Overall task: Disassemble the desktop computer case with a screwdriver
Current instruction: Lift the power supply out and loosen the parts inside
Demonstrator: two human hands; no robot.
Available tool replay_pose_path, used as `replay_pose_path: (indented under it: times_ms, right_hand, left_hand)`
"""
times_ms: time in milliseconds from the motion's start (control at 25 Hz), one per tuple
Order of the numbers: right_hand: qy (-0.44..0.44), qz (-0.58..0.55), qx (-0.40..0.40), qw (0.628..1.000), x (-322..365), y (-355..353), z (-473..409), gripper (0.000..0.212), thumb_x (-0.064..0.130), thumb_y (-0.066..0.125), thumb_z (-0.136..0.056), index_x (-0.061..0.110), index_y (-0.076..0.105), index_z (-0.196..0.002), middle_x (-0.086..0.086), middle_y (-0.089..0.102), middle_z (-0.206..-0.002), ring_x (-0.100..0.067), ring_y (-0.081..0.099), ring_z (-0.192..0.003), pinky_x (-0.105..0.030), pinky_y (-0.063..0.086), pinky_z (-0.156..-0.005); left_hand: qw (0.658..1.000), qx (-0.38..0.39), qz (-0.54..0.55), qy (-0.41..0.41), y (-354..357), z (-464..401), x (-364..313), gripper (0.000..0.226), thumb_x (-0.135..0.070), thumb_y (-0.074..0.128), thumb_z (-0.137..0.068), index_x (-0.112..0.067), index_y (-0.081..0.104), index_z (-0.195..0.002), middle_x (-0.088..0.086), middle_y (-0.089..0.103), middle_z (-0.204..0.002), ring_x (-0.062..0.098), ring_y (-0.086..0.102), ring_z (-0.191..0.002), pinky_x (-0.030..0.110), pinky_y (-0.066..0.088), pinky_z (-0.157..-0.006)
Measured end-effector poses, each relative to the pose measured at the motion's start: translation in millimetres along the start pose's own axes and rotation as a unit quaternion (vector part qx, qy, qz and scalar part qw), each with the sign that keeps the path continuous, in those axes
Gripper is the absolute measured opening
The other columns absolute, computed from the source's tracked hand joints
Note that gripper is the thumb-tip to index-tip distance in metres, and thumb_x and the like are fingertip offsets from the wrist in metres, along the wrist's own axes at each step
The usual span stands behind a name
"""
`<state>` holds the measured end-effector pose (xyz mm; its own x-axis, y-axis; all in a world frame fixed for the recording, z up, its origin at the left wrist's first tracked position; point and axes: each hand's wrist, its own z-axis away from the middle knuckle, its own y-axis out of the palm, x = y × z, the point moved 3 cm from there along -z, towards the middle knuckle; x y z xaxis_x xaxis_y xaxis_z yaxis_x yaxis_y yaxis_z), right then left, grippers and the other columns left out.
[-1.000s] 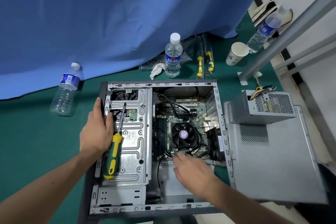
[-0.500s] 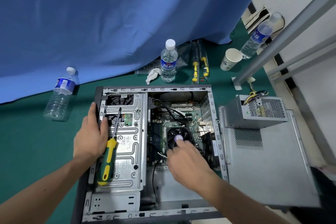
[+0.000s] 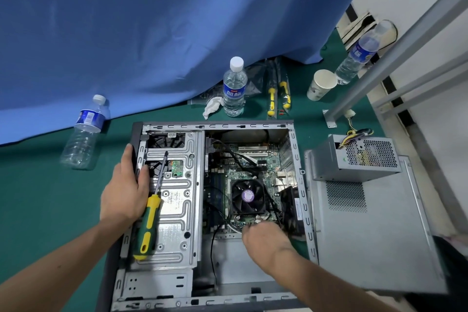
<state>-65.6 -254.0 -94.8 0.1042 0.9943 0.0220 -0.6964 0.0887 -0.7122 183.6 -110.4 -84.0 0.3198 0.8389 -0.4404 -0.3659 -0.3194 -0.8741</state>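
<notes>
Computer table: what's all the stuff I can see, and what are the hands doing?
case: 1, grey, open, centre
fan: 1, black, inside case
screwdriver: 1, green-yellow, on drive cage
spare screwdrivers: 2, yellow-black, behind case
power supply: 1, grey, on side panel, right
bottles: 3, clear, blue labels, behind case
cup: 1, white, back right
tissue: 1, white, by middle bottle
curtain: 1, blue, back
left hand: holds case edge
right hand: at cables below fan, grip hidden
</notes>
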Motion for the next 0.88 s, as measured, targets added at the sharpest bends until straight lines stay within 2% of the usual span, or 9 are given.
replay_pose_path:
  times_ms: [120, 240, 320, 480, 600, 640, 720, 760, 880]
  right_hand:
    - [0.034, 0.051, 0.012, 0.998, -11.4, -14.1, -4.1, 0.021, -0.002, 0.040, -0.096, 0.002, 0.055, -0.110, -0.003, 0.045, -0.069, -0.017, 0.041, -0.053, -0.029, 0.027, -0.041]
    - [0.064, 0.073, 0.003, 0.995, -14.2, -36.1, -9.1, 0.020, -0.003, 0.044, -0.092, 0.012, 0.051, -0.081, -0.002, 0.044, -0.068, -0.017, 0.044, -0.061, -0.028, 0.024, -0.043]
    - [0.093, 0.091, -0.001, 0.991, -23.8, -46.6, -10.8, 0.014, 0.001, 0.046, -0.093, 0.007, 0.055, -0.084, -0.004, 0.046, -0.070, -0.018, 0.046, -0.065, -0.029, 0.028, -0.046]
    - [0.104, 0.186, -0.042, 0.976, -54.0, -60.5, -3.0, 0.027, 0.014, 0.044, -0.096, 0.000, 0.054, -0.117, -0.016, 0.054, -0.098, -0.026, 0.045, -0.082, -0.034, 0.040, -0.070]
    - [0.084, 0.193, -0.082, 0.974, -49.8, -74.5, 5.2, 0.017, 0.021, 0.045, -0.098, 0.012, 0.058, -0.096, -0.010, 0.058, -0.081, -0.029, 0.048, -0.085, -0.057, 0.032, -0.102]
    - [0.092, 0.149, -0.115, 0.978, -50.9, -79.9, 7.4, 0.022, 0.026, 0.045, -0.099, 0.015, 0.058, -0.086, -0.005, 0.055, -0.070, -0.027, 0.052, -0.080, -0.059, 0.032, -0.104]
    - [0.113, -0.004, -0.165, 0.980, -54.7, -84.8, 14.3, 0.030, 0.036, 0.044, -0.101, 0.015, 0.060, -0.086, -0.001, 0.053, -0.064, -0.024, 0.055, -0.066, -0.044, 0.049, -0.078]
    - [0.102, -0.050, -0.191, 0.975, -51.5, -88.6, 19.7, 0.028, 0.036, 0.046, -0.101, 0.014, 0.061, -0.092, -0.002, 0.057, -0.071, -0.023, 0.055, -0.067, -0.037, 0.050, -0.066]
    - [0.030, -0.084, -0.227, 0.970, -13.5, -83.7, 29.3, 0.010, 0.020, 0.059, -0.094, 0.012, 0.064, -0.093, -0.003, 0.059, -0.084, -0.017, 0.046, -0.075, -0.031, 0.051, -0.070]
  left_hand:
    - [1.000, -0.002, -0.003, 0.003, 0.5, -0.5, 0.1, 0.058, -0.041, 0.034, -0.103, -0.028, 0.012, -0.156, 0.014, 0.042, -0.148, 0.045, 0.055, -0.114, 0.050, 0.045, -0.088]
    - [1.000, -0.003, -0.003, 0.003, 1.1, 0.0, 0.6, 0.058, -0.042, 0.034, -0.103, -0.028, 0.012, -0.156, 0.014, 0.042, -0.148, 0.045, 0.056, -0.113, 0.049, 0.045, -0.087]
    - [1.000, -0.003, -0.004, 0.003, 0.8, 0.2, 1.1, 0.058, -0.042, 0.034, -0.103, -0.029, 0.012, -0.156, 0.014, 0.043, -0.148, 0.045, 0.056, -0.112, 0.049, 0.045, -0.087]
    - [1.000, -0.005, -0.003, 0.004, 2.1, -0.5, 1.6, 0.058, -0.042, 0.034, -0.103, -0.029, 0.012, -0.155, 0.014, 0.044, -0.147, 0.045, 0.057, -0.111, 0.049, 0.046, -0.086]
    - [1.000, -0.005, -0.003, 0.001, 2.1, -1.0, 2.6, 0.058, -0.042, 0.034, -0.103, -0.030, 0.011, -0.155, 0.014, 0.044, -0.147, 0.045, 0.057, -0.110, 0.049, 0.046, -0.086]
    - [1.000, -0.004, -0.003, 0.002, 2.5, -0.3, 2.4, 0.058, -0.042, 0.034, -0.103, -0.030, 0.011, -0.155, 0.014, 0.044, -0.147, 0.045, 0.057, -0.111, 0.049, 0.046, -0.086]
    - [1.000, -0.005, -0.003, 0.003, 2.3, -0.6, 2.1, 0.059, -0.042, 0.034, -0.103, -0.030, 0.011, -0.155, 0.014, 0.043, -0.148, 0.044, 0.057, -0.112, 0.049, 0.046, -0.086]
    - [1.000, -0.005, -0.003, 0.003, 2.0, -1.2, 2.1, 0.059, -0.042, 0.034, -0.103, -0.029, 0.011, -0.155, 0.014, 0.043, -0.148, 0.045, 0.057, -0.112, 0.049, 0.046, -0.087]
    - [1.000, -0.004, -0.007, 0.001, 1.7, -0.4, 2.3, 0.059, -0.042, 0.034, -0.103, -0.029, 0.011, -0.156, 0.014, 0.043, -0.147, 0.045, 0.055, -0.114, 0.050, 0.045, -0.088]
